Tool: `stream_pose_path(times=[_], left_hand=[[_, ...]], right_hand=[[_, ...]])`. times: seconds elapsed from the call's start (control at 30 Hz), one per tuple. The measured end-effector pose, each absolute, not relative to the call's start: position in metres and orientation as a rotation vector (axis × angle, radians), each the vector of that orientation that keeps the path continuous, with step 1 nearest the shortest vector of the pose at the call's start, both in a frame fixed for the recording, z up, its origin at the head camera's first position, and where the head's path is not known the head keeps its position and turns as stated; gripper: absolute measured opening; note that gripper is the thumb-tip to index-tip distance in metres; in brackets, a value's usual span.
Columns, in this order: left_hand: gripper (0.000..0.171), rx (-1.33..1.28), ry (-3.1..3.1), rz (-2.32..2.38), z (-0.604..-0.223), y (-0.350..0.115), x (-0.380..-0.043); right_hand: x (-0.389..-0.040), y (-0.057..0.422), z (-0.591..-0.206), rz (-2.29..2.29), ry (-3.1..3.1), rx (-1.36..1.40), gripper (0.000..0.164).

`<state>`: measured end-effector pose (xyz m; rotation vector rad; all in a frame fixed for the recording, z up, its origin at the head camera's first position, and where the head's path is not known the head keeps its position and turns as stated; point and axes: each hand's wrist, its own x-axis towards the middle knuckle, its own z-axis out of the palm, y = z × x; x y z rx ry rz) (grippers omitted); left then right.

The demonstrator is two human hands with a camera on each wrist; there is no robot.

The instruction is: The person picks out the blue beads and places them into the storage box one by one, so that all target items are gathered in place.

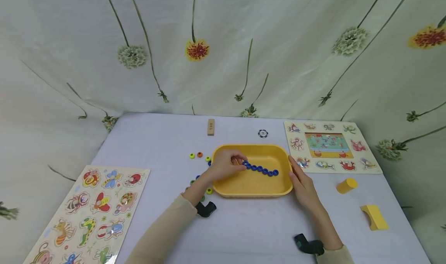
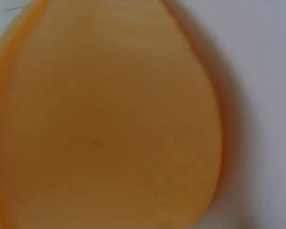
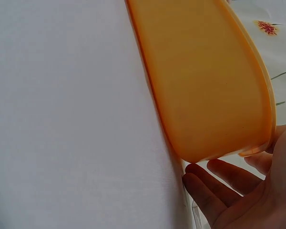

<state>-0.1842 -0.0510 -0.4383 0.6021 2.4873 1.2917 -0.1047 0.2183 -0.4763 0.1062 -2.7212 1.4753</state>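
A row of several blue beads lies in the yellow tray, slanting down to the right. My left hand reaches over the tray's left rim and pinches the blue bead at the row's left end. On the right side, my right hand holds the tray, with the thumb at the rim and the fingers against the outer wall. The tray's outside fills most of the left wrist view, where the left hand is not visible.
Loose green, yellow, blue and orange beads lie left of the tray, some behind the left arm. Sticker-like picture boards flank it. A wooden block, poker chip, yellow cylinder and yellow arch block lie about.
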Motion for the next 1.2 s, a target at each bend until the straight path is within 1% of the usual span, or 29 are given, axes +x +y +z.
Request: stream_pose_path(times=[0.2, 0.4, 0.57, 0.8, 0.93, 1.03, 1.2], left_hand=[[0.014, 0.588, 2.46, 1.135, -0.454, -0.032, -0.186], [0.014, 0.563, 2.528, 1.029, -0.456, -0.025, -0.185], [0.013, 0.594, 2.607, 0.914, -0.459, -0.022, -0.184], [0.016, 0.61, 2.659, 0.81, -0.461, -0.02, -0.183], [0.018, 0.644, 2.647, 0.867, -0.458, -0.021, -0.181], [0.02, 0.696, 2.616, 1.004, -0.453, -0.025, -0.177], [0.023, 0.691, 2.552, 1.293, -0.438, -0.051, -0.17]], right_hand=[[-0.105, 0.217, -0.477, 1.468, -2.726, 0.113, 0.045], [-0.106, 0.219, -0.477, 1.451, -2.741, 0.116, 0.046], [-0.105, 0.219, -0.477, 1.451, -2.738, 0.124, 0.046], [-0.105, 0.218, -0.477, 1.465, -2.736, 0.109, 0.046], [-0.105, 0.218, -0.478, 1.473, -2.731, 0.105, 0.046], [-0.105, 0.218, -0.477, 1.475, -2.727, 0.101, 0.045], [-0.105, 0.218, -0.477, 1.461, -2.733, 0.095, 0.046]])
